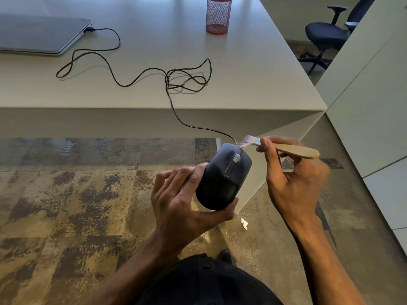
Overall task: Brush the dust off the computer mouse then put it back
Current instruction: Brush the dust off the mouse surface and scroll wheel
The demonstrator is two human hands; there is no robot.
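We are holding the mouse (223,177) up in the air, in front of the table (253,80). Our left hand (187,205) is curling its fingers and thumb around it. Our right hand (295,177) is pinching the brush (284,147), and its hairs are touching the mouse by the wheel. The cord (136,78) is lying on the table.

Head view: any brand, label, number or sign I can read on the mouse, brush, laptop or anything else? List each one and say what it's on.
None can be read.
Computer mouse, held in the left hand: no logo or print shows.
Brush in the right hand: bare wooden handle, no mark.
Closed laptop: plain lid.
Red mesh pen cup: no label.
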